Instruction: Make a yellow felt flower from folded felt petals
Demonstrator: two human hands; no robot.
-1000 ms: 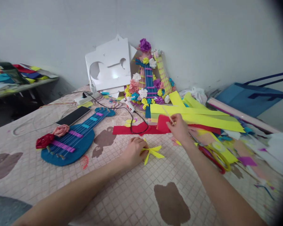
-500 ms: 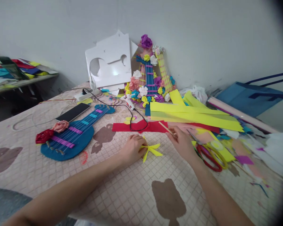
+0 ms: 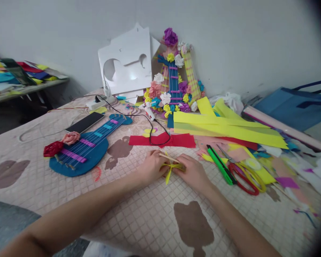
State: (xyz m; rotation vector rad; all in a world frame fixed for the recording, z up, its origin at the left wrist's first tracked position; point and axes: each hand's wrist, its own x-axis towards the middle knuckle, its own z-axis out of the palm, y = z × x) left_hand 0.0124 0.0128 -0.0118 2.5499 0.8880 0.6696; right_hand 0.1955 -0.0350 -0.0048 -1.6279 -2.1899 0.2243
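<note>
Both hands meet over a small yellow paper flower (image 3: pixel 169 175) with narrow petals, just above the patterned tablecloth. My left hand (image 3: pixel 153 166) is closed on the flower's left side, its fingertips partly hidden. A thin wooden stick (image 3: pixel 168 157) lies across the top of the flower, its far end by my left fingers. My right hand (image 3: pixel 192 169) is closed around the stick's other end, and its fingertips also touch a petal on the right. Beyond the hands lies a red paper strip (image 3: pixel 186 140). A green utility knife (image 3: pixel 220 165) and red-handled scissors (image 3: pixel 243 178) lie to the right.
A blue paper guitar (image 3: pixel 80 153) with paper roses and a black phone (image 3: pixel 85 122) lie at left. A glue gun (image 3: pixel 149 112) with its black cord sits behind the red strip. Yellow paper strips (image 3: pixel 224 126), scraps and flower-covered guitars (image 3: pixel 173 84) stand or lie further back.
My right hand has moved left with the stick, bringing it over the yellow flower beside my left hand. The green utility knife, mostly hidden before, now shows fully. The view has shifted slightly.
</note>
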